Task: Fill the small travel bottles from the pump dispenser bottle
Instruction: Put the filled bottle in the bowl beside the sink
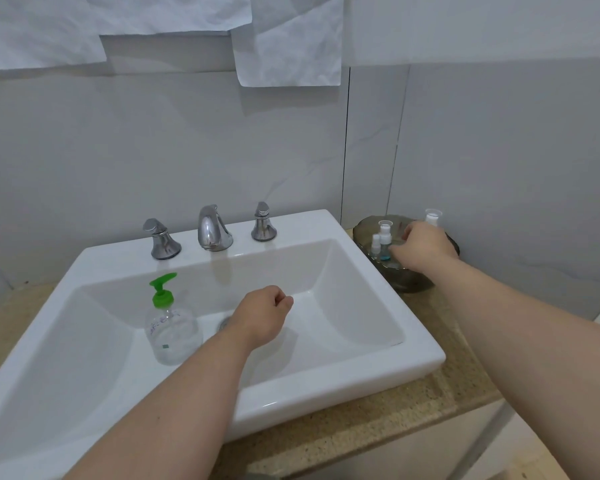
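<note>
Partly hidden, a travel bottle [433, 216] rises just behind the right hand [425, 244].

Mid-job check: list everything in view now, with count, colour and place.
pump bottle: one, clear with green pump, in the sink basin, left
travel bottles: three visible, clear with white tops, in the bowl
bowl: one, dark glass, on the counter right of the sink
sink: one, white, on the counter
spout: one, chrome, back of the sink, middle
tap handles: two, chrome, either side of the spout
drain: one, metal, basin floor, partly hidden
counter: one, speckled beige, under the sink
paper sheets: several, white, on the wall above
left hand: one, over the basin, fingers curled, nothing seen in it
right hand: one, in the bowl among the bottles, grip unclear
</note>
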### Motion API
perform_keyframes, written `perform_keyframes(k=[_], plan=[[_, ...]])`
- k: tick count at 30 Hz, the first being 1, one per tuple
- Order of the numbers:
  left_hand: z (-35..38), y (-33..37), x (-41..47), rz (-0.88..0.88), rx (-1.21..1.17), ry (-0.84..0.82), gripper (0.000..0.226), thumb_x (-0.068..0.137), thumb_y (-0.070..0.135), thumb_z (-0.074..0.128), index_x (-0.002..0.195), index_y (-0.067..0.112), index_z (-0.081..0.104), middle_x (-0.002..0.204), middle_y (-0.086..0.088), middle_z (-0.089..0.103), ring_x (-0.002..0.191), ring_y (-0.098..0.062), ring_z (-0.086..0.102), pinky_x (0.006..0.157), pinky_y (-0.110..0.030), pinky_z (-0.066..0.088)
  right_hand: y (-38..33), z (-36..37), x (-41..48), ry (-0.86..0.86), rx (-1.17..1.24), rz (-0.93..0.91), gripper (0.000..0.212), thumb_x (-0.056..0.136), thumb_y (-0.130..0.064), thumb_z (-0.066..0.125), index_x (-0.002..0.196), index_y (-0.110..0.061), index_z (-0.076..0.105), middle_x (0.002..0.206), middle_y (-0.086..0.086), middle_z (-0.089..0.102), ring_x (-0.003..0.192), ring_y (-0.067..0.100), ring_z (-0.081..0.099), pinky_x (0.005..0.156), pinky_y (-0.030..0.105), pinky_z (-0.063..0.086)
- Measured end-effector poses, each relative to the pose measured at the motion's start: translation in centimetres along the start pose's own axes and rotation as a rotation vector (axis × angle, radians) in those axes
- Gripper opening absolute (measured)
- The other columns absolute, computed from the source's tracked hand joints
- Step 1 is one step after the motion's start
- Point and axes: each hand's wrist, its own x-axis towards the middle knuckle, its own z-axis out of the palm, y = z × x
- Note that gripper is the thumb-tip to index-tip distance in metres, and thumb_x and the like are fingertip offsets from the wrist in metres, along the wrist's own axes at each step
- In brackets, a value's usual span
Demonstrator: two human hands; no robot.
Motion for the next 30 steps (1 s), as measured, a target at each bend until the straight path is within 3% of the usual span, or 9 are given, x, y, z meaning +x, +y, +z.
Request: perform_keyframes(k=[2, 4, 7, 9, 12, 17, 21, 26, 30], plan=[[-0.1, 0.1, 0.0, -0.022, 0.033, -0.003, 0.027, 0.106, 0.035, 0.051, 0.090, 0.015, 0.060, 0.082, 0.004, 0.060, 0.077, -0.016, 0.055, 0.066, -0.030, 0.042, -1.7, -0.7, -1.0, 0.139, 0.080, -0.061, 0.032, 0.096, -0.033, 0.063, 0.123, -0.016, 0.062, 0.107, 0.007, 0.066, 0.092, 0.028, 0.063, 0.065, 0.032, 0.049], [-0.3, 0.2, -0.1, -0.062, 0.121, -0.062, 0.027, 0.106, 0.034, 0.050, 0.088, 0.015, 0.059, 0.089, 0.000, 0.063, 0.087, -0.021, 0.059, 0.075, -0.032, 0.046, -3.9, -0.9, -2.7, 0.319, 0.174, -0.222, 0.029, 0.096, -0.035, 0.064, 0.118, -0.016, 0.066, 0.113, 0.004, 0.069, 0.104, 0.029, 0.063, 0.084, 0.042, 0.054], [-1.5, 0.9, -0.6, -0.103, 0.373, -0.232, 0.026, 0.102, 0.033, 0.055, 0.090, 0.012, 0.064, 0.106, -0.011, 0.070, 0.101, -0.029, 0.065, 0.080, -0.031, 0.048, -7.1, 0.0, -6.3, 0.380, 0.274, -0.461, 0.017, 0.095, -0.030, 0.064, 0.100, -0.015, 0.070, 0.099, -0.001, 0.068, 0.098, 0.023, 0.058, 0.086, 0.037, 0.047], [-4.1, 1.3, -1.4, -0.144, 0.492, -0.231, 0.028, 0.098, 0.037, 0.061, 0.090, 0.011, 0.062, 0.097, -0.009, 0.065, 0.094, -0.028, 0.062, 0.076, -0.029, 0.045, -8.7, 1.6, -8.0, 0.271, 0.313, -0.500, 0.013, 0.095, -0.029, 0.064, 0.096, -0.017, 0.069, 0.093, -0.007, 0.064, 0.092, 0.016, 0.055, 0.079, 0.032, 0.043], [-9.1, -0.5, -3.0, -0.288, 0.539, -0.043, 0.034, 0.095, 0.045, 0.063, 0.077, 0.017, 0.053, 0.082, 0.002, 0.055, 0.088, -0.025, 0.058, 0.073, -0.030, 0.045, -9.8, 4.3, -9.1, 0.086, 0.321, -0.453, 0.010, 0.094, -0.029, 0.064, 0.092, -0.020, 0.068, 0.092, -0.006, 0.066, 0.089, 0.016, 0.058, 0.073, 0.030, 0.043], [-15.2, -6.2, -5.4, -0.596, 0.476, 0.120, 0.061, 0.089, 0.072, 0.060, 0.084, 0.011, 0.058, 0.085, -0.004, 0.063, 0.081, -0.026, 0.065, 0.074, -0.032, 0.050, -12.6, 7.7, -10.6, -0.190, 0.270, -0.416, 0.004, 0.092, -0.025, 0.063, 0.089, -0.023, 0.066, 0.098, -0.005, 0.068, 0.091, 0.019, 0.063, 0.077, 0.032, 0.053], [-13.5, -7.6, -4.1, -0.439, 0.296, 0.185, 0.058, 0.091, 0.056, 0.070, 0.125, 0.009, 0.057, 0.119, -0.009, 0.064, 0.103, -0.028, 0.059, 0.079, -0.033, 0.044, -14.7, 9.1, -11.9, -0.410, 0.207, -0.452, 0.004, 0.089, -0.023, 0.066, 0.092, -0.024, 0.065, 0.103, -0.004, 0.067, 0.094, 0.017, 0.064, 0.081, 0.030, 0.054], [-12.0, -8.3, -3.2, -0.338, 0.351, 0.308, 0.032, 0.098, 0.041, 0.066, 0.104, 0.009, 0.062, 0.110, -0.014, 0.065, 0.095, -0.032, 0.060, 0.074, -0.036, 0.046, -15.6, 9.4, -13.4, -0.619, 0.076, -0.520, 0.033, 0.089, -0.030, 0.074, 0.118, -0.015, 0.068, 0.119, 0.003, 0.065, 0.108, 0.022, 0.063, 0.088, 0.031, 0.054], [-10.9, -5.5, -4.4, -0.187, 0.554, 0.238, 0.035, 0.104, 0.041, 0.057, 0.111, 0.007, 0.058, 0.113, -0.012, 0.056, 0.108, -0.034, 0.059, 0.087, -0.042, 0.048, -14.3, 8.8, -13.9, -0.678, 0.073, -0.490, 0.055, 0.087, -0.031, 0.077, 0.137, -0.019, 0.057, 0.132, 0.003, 0.060, 0.112, 0.021, 0.061, 0.094, 0.034, 0.054]])
